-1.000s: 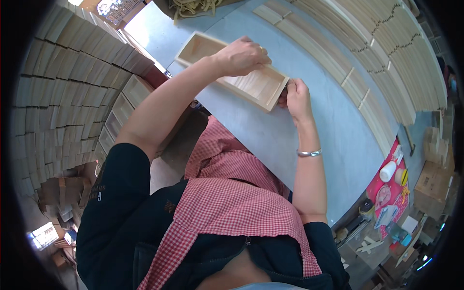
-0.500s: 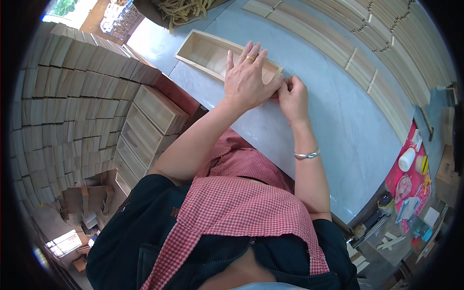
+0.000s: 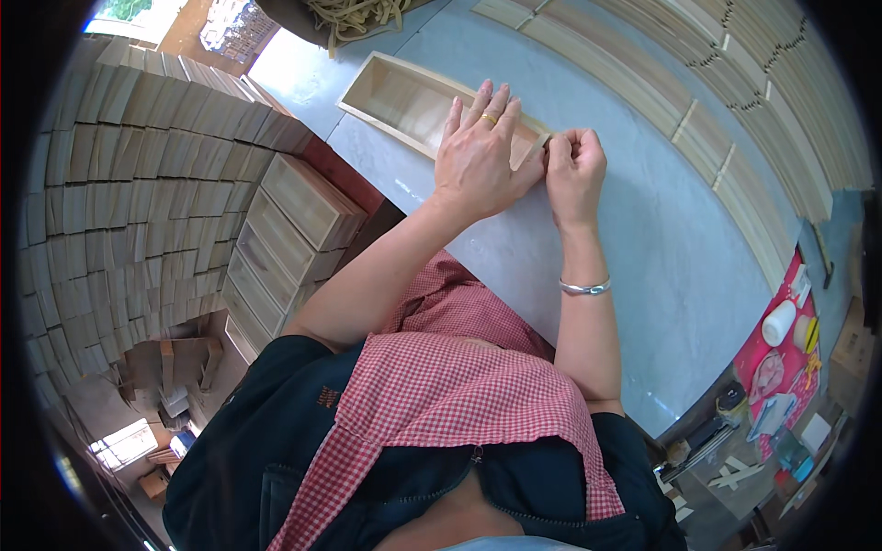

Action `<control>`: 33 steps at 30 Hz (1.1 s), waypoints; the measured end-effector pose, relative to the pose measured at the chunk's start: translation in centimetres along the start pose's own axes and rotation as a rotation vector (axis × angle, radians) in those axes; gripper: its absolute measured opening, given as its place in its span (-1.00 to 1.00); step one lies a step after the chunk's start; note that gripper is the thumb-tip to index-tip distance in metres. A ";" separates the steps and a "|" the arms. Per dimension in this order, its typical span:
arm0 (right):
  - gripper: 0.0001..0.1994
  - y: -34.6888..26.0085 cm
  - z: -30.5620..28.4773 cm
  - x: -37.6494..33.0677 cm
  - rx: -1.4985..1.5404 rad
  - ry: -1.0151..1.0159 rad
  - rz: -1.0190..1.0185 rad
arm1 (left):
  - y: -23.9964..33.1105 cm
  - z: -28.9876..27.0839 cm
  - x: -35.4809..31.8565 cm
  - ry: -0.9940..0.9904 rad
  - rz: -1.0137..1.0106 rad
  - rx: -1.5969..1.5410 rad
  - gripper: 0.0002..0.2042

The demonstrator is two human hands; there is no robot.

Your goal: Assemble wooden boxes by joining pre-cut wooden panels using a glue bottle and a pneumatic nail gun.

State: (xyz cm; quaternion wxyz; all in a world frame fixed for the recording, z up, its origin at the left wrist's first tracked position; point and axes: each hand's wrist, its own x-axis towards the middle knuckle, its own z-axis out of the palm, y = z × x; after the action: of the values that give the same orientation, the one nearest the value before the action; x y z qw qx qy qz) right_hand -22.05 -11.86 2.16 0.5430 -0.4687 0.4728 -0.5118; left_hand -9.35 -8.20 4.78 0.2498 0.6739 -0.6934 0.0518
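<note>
A long, shallow, open-topped wooden box (image 3: pixel 404 96) lies at a slant on the pale tabletop. My left hand (image 3: pixel 478 165) reaches over its near side with the fingers stretched out and slightly spread above the inside. The left thumb points toward the box's right end. Right at that end, my right hand (image 3: pixel 577 170) is closed, with thumb and fingers pinched together by the corner. Whatever is between those fingertips is hidden or too small to name.
Long rows of stacked wooden strips (image 3: pixel 634 87) line the table's far right side. At the back, a brown container (image 3: pixel 299 23) holds curled pale strips. Stacked wooden pieces (image 3: pixel 138 193) and wooden boxes (image 3: pixel 294 202) stand left. A white bottle (image 3: pixel 779 321) lies on pink cloth at right.
My right hand has shifted slightly right and up, its fingers still pinched at the box's end. The left hand stays over the box, and the whole view has shifted a little.
</note>
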 end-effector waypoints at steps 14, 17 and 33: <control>-0.91 0.5 0.0 -3.6 0.091 -0.079 0.068 | -0.7 0.0 -0.8 -0.013 0.013 0.001 -0.36; -0.89 0.2 0.2 -3.7 0.264 -0.111 0.178 | -1.0 0.2 -0.3 -0.022 0.010 0.018 -0.35; -0.88 0.5 0.2 -2.8 -0.048 0.044 -0.024 | -0.8 -0.1 0.4 -0.031 0.022 -0.049 -0.40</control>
State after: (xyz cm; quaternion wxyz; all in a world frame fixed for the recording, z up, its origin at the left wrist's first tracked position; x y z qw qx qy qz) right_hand -21.86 -9.05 1.77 0.5149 -0.4758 0.4913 -0.5169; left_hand -8.49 -8.56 4.79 0.2547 0.6607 -0.7056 0.0270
